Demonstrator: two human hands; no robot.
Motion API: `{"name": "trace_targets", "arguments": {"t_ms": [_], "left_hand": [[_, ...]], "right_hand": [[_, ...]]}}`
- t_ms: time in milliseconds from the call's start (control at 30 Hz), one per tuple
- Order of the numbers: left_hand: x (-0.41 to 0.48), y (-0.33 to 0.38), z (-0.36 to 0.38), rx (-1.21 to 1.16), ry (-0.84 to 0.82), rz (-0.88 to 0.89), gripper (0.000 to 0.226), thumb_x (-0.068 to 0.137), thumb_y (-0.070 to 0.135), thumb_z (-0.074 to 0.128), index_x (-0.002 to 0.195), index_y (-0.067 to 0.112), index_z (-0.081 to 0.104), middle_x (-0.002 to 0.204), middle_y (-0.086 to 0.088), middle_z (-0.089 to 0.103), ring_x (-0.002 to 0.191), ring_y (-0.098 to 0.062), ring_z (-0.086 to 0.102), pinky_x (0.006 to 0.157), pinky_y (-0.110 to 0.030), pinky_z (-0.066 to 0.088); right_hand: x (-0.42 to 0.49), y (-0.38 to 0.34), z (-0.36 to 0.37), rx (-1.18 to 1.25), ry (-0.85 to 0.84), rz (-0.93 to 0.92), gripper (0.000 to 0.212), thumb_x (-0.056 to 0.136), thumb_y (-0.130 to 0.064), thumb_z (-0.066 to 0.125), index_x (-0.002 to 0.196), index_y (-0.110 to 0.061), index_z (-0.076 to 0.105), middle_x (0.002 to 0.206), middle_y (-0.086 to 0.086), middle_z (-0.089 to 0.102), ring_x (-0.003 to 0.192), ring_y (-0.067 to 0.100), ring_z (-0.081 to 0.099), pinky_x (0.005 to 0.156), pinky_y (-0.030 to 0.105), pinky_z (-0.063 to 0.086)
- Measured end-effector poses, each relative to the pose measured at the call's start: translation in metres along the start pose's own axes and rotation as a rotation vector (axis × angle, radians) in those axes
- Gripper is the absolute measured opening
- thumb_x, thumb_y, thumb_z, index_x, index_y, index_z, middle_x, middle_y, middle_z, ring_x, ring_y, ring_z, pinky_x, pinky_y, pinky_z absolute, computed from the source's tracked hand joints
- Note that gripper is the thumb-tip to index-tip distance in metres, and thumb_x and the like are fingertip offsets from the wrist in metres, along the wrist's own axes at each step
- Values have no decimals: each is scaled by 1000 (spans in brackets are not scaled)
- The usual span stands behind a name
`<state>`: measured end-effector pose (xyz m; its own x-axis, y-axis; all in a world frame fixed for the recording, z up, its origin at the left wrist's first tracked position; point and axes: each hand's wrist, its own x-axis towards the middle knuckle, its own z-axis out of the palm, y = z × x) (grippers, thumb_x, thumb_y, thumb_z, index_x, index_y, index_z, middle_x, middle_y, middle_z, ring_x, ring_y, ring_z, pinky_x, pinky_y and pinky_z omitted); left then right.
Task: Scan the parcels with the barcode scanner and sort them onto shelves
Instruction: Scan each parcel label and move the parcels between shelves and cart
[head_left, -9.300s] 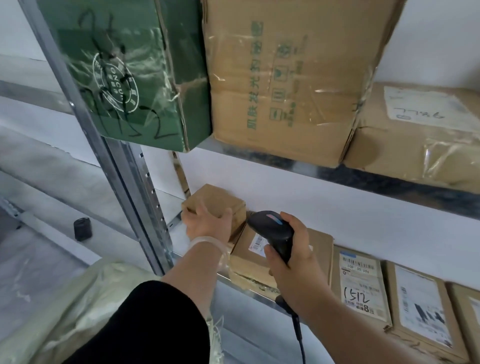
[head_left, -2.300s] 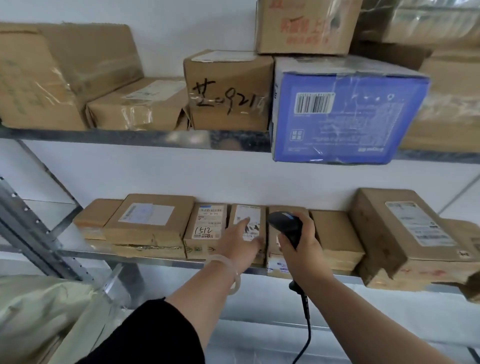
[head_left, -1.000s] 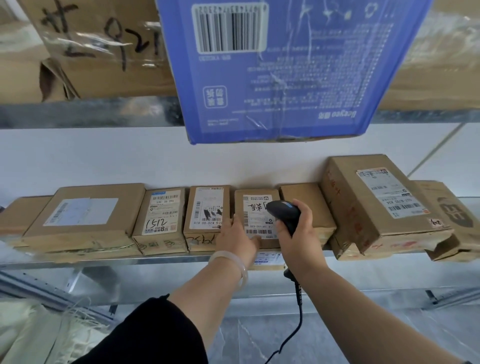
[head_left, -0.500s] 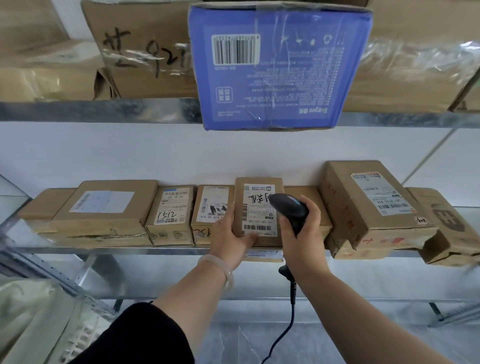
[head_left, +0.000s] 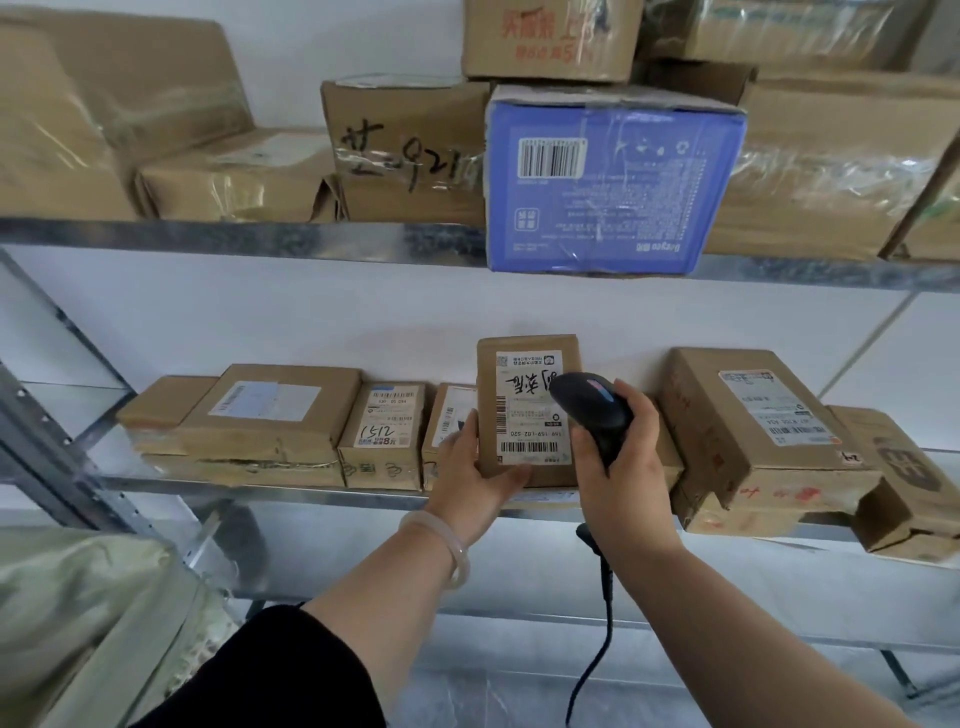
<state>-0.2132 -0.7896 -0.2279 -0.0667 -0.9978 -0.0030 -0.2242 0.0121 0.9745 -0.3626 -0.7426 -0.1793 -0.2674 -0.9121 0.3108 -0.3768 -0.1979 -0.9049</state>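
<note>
My left hand grips a small brown parcel by its lower left corner and holds it upright above the lower shelf, its white label with a barcode facing me. My right hand grips the black barcode scanner, whose head sits just in front of the label's right side. The scanner's cable hangs down below my right wrist.
A row of small brown parcels lies on the lower shelf, with larger tilted boxes at the right. The upper shelf carries big cartons and a blue box overhanging its edge. A pale sack lies at the lower left.
My left hand has tipped the labelled parcel up from the row and lifted it upright. The scanner stayed close to its label. My view pulled back from the shelves.
</note>
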Motion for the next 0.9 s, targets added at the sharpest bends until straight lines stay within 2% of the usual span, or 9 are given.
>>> {"name": "trace_targets", "arguments": {"t_ms": [133, 267, 333, 467, 567, 667, 767, 833, 900], "left_hand": [[-8, 7, -21, -30, 18, 64, 64, 76, 23, 80, 126, 48, 49, 118, 11, 69, 111, -8, 65, 94, -34, 55], [-16, 1, -55, -84, 43, 32, 74, 75, 21, 79, 134, 47, 44, 117, 14, 70, 111, -10, 66, 96, -38, 54], [-21, 0, -75, -106, 101, 23, 71, 81, 14, 79, 134, 45, 45, 114, 17, 70, 107, -6, 67, 92, -29, 56], [-36, -1, -120, -147, 229, 33, 62, 84, 8, 76, 128, 42, 50, 106, 21, 72, 97, 5, 66, 78, -14, 54], [-50, -9, -157, -169, 304, 33, 60, 84, 5, 75, 131, 34, 52, 111, 15, 72, 106, -3, 66, 85, -19, 55], [-65, -21, -191, -173, 411, 6, 63, 84, 6, 76, 134, 35, 51, 111, 14, 72, 107, -6, 67, 94, -28, 54], [-82, -32, -223, -152, 524, -22, 71, 82, 9, 77, 140, 37, 47, 113, 14, 72, 107, -7, 67, 98, -34, 53], [-91, -35, -237, -140, 577, -51, 74, 82, 11, 78, 142, 40, 45, 112, 16, 72, 103, -2, 67, 97, -32, 54], [-102, -37, -252, -152, 639, -68, 72, 83, 11, 77, 139, 43, 45, 108, 18, 72, 95, 6, 67, 90, -21, 55]], "right_hand": [[-5, -8, 15, -5, 4, -54, 46, 96, -23, 55, 132, -39, 33, 119, -21, 51, 103, -19, 51, 73, 1, 44], [-10, -24, 40, 7, -73, -80, 47, 96, -19, 55, 131, -40, 33, 109, -37, 48, 101, -22, 50, 71, 0, 43], [-13, -35, 56, 17, -130, -98, 48, 96, -16, 54, 128, -43, 31, 106, -36, 48, 98, -26, 49, 68, -2, 42], [-18, -56, 95, 14, -223, -137, 48, 96, -20, 55, 127, -47, 31, 114, -26, 53, 102, -6, 57, 73, 4, 46], [-25, -69, 125, -5, -288, -167, 49, 96, -24, 55, 135, -41, 31, 108, -29, 52, 95, -7, 57, 71, 4, 45], [-36, -82, 153, -17, -378, -210, 50, 96, -28, 54, 136, -42, 27, 115, -17, 54, 97, 2, 57, 74, 11, 47], [-51, -97, 177, 14, -478, -229, 51, 96, -26, 55, 135, -44, 27, 107, -30, 50, 96, -2, 58, 82, 22, 49], [-58, -103, 187, 27, -531, -238, 51, 95, -26, 55, 134, -45, 28, 104, -35, 48, 95, -12, 55, 78, 15, 47], [-67, -110, 200, 39, -583, -264, 51, 95, -25, 57, 135, -42, 29, 108, -28, 52, 96, -10, 56, 74, 7, 45]]}}
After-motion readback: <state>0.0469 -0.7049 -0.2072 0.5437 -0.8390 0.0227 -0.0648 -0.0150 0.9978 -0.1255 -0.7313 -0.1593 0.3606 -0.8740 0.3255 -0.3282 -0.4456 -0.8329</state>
